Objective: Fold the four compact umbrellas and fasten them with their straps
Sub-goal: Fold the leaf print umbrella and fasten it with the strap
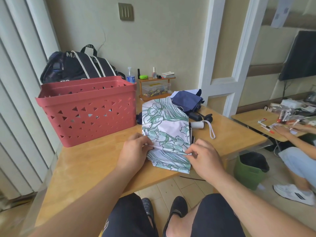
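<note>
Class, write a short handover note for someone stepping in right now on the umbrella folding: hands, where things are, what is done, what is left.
Left hand pinches a canopy fold of the floral umbrella; right hand pinches the opposite edge. It lies flat on the wooden table, white handle toward the far side.
Navy umbrella lies behind it, loose, unfastened. Red basket stands left.
Done: pleats partly flattened.
Left: roll, strap the floral umbrella, then the others; only two are clearly visible.

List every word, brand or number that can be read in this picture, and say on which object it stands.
"MA", then letters hidden by the straps: white print on the dark navy backpack behind the red plastic basket.
"TED", partly hidden: white print low on the same backpack.
Blue label of the clear spray bottle: too small to read.
Papers on the far low table: too blurred to read.
</note>
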Demonstrator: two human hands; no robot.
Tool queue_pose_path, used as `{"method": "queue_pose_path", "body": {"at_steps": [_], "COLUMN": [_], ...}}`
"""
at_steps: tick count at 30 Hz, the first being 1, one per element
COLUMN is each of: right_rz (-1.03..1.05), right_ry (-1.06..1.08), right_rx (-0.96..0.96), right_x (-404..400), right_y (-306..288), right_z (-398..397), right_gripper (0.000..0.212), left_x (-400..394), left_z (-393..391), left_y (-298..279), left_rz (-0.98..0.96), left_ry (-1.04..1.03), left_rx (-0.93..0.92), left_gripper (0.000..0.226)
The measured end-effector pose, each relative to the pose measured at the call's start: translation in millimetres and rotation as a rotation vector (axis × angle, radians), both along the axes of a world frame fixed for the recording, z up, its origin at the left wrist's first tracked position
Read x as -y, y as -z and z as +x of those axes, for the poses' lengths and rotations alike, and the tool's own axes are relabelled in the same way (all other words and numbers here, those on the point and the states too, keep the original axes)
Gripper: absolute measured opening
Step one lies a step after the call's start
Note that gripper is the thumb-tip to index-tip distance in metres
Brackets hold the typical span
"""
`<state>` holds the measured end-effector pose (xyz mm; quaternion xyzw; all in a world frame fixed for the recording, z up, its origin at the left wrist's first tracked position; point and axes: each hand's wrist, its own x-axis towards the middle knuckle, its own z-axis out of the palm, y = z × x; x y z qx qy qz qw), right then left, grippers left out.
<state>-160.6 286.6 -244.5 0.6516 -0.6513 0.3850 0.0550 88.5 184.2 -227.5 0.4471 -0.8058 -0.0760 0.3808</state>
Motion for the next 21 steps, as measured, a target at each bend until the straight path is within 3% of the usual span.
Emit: {"method": "queue_pose_path", "body": {"at_steps": [4, 8, 16, 21], "right_rz": [-0.023, -0.023, -0.172, -0.159], "right_ry": [-0.081, -0.151, -0.145, -0.163], "right_rx": [-0.026, -0.036, -0.106, -0.156], "right_x": [-2, -3, -4, -2], "right_y": [-3, -5, -21, -38], "right_z": [-2, -6, -8, -4], "right_gripper": [0.009, 0.009, 0.006, 0.005], "left_x": [-3, -6, -4, -4], "left_z": [-1, -4, -4, -1], "left_y": [0, 2, 3, 0], "left_rz": [-0.140, -0.241, -0.187, -0.068], "left_ry": [0.051, 0.111, 0.038, 0.075], "left_rx": [0.029, 0.175, 0.185, 0.053], "left_gripper": [0.011, 0.027, 0.036, 0.031]}}
